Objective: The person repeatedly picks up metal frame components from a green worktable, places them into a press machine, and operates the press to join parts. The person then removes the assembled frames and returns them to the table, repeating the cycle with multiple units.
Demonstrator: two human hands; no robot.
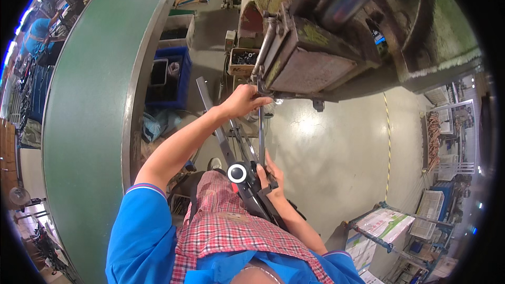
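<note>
Rods (261,134) of thin metal run upright between our two hands, their top end at the foot of the heavy green press (315,47). Our left hand (243,100) reaches up with fingers curled round the top of the rods, just under the press block. Our right hand (271,173) sits lower, close to our checked apron (221,221), fingers closed on the lower end beside a black bracket with a round white-ringed knob (237,173). Beyond the left hand stands a tray of small metal parts (243,60); left of that arm sits a blue crate (171,76).
</note>
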